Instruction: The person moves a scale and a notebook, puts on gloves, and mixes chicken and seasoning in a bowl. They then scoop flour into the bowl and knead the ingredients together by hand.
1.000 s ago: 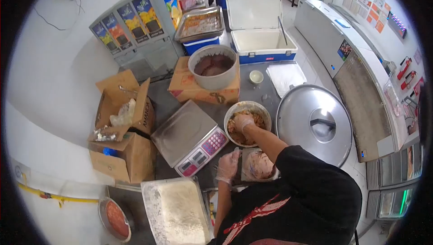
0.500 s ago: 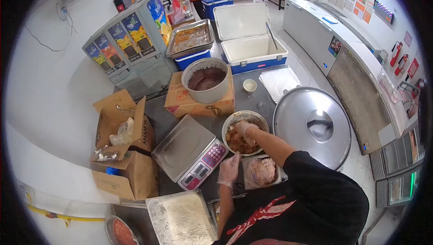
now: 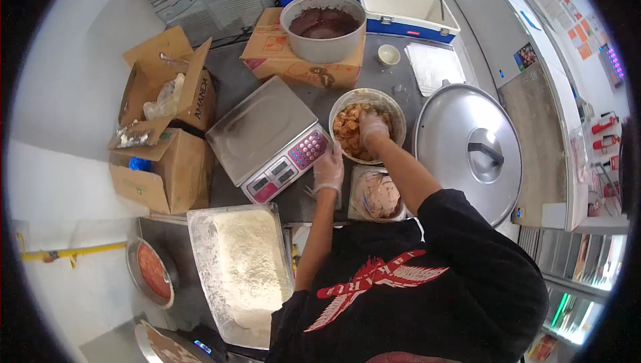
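Observation:
My right hand [image 3: 374, 126], in a clear plastic glove, reaches down into a round whitish bucket [image 3: 402, 122]. Its fingers are sunk among brownish-orange chunks of seasoned meat [image 3: 348, 121] and hidden there. My left hand [image 3: 328, 169], gloved too, is between the scale and the bucket with its fingers stretched forward. Its fingertips are right at the bucket's near left rim, and nothing shows in its palm. The digital scale [image 3: 264, 132] has a bare metal plate. Just below the bucket, a clear tub [image 3: 377, 194] contains pale pink meat.
A tray of flour [image 3: 246, 263] lies at the near left. Cardboard boxes [image 3: 190, 179] flank the scale. Behind stands a big pot [image 3: 322, 48] of dark sauce on a carton [image 3: 267, 49]. A large metal lid [image 3: 441, 146] is at right, an open cooler [image 3: 394, 21] beyond.
The view has tilted down, so the table sits higher in frame. My left hand has shifted from the bucket's near side to its left, beside the scale. My right hand stays in the bucket.

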`<state>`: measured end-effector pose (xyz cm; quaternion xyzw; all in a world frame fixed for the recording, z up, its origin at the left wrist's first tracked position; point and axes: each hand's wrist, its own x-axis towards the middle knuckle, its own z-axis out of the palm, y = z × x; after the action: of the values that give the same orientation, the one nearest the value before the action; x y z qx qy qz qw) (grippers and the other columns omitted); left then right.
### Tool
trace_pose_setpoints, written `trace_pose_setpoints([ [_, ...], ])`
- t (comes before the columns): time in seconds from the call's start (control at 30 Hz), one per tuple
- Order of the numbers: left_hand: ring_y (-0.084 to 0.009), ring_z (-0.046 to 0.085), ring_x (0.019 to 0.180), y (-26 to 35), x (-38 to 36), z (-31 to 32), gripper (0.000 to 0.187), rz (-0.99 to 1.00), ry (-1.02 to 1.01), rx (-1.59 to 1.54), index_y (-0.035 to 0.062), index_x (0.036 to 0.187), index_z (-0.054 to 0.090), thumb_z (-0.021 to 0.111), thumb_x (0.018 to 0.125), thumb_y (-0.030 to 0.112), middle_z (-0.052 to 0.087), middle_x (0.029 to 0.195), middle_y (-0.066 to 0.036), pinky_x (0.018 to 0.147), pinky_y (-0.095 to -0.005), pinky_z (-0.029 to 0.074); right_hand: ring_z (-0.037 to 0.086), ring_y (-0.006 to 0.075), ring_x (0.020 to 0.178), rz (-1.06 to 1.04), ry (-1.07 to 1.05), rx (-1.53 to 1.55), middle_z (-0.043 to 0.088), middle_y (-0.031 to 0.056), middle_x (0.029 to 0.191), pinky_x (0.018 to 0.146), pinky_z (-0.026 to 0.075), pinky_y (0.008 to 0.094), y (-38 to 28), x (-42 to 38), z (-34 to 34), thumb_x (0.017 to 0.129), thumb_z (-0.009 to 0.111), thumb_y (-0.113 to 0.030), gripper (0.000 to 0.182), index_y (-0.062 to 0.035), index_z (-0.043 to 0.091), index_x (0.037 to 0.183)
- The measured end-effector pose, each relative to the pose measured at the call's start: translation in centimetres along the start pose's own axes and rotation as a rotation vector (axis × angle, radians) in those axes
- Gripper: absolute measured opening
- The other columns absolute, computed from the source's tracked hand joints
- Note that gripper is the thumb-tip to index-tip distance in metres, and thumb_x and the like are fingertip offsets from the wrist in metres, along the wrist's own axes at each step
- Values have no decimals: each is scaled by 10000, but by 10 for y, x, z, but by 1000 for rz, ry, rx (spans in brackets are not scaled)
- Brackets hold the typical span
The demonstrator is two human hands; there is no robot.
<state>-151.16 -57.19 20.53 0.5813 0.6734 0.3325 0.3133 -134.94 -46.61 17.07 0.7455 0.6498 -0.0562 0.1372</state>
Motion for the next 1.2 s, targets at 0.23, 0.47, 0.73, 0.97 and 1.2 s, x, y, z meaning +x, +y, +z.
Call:
trace_pose_setpoints([
  [0.23, -490, 633, 865, -13, 13, 33, 716, -149, -187, 37, -87, 857, 689, 439, 980, 572, 641, 813, -324, 797, -517, 466, 717, 231, 994, -23, -164, 178, 742, 115, 1035, 842, 591, 371, 12, 30, 3, 635, 835, -120, 376, -78, 760, 1001],
  [0.47, -470, 652, 820, -22, 13, 37, 581, -74, -21, 13, -65, 814, 694, 519, 951, 471, 652, 790, -302, 765, -515, 515, 702, 310, 947, -1138, -154, -278, 717, 173, 1053, 812, 574, 349, 49, 80, -43, 672, 806, -328, 509, -78, 719, 1106],
  [0.73, -452, 649, 746, -22, 18, 40, 547, -144, -3, 22, -71, 700, 677, 569, 905, 424, 627, 740, -299, 719, -512, 496, 696, 268, 1015, -370, -365, -312, 719, 161, 1051, 868, 568, 364, 40, 64, 37, 557, 890, -381, 571, -36, 747, 989],
  [0.97, -460, 641, 732, -16, 18, 35, 535, -148, -30, -6, -72, 736, 680, 570, 900, 425, 628, 740, -301, 718, -510, 498, 695, 289, 1022, -91, -260, 5, 720, 162, 1053, 852, 576, 368, 38, 69, 15, 555, 910, -245, 519, -52, 752, 1009],
  [1.2, -450, 664, 784, -13, 14, 28, 497, -141, -34, -35, -54, 795, 708, 528, 938, 387, 658, 812, -300, 749, -521, 533, 699, 303, 978, -705, -240, -477, 726, 151, 999, 842, 557, 379, 49, 77, -16, 844, 671, -243, 256, -69, 755, 1012],
])
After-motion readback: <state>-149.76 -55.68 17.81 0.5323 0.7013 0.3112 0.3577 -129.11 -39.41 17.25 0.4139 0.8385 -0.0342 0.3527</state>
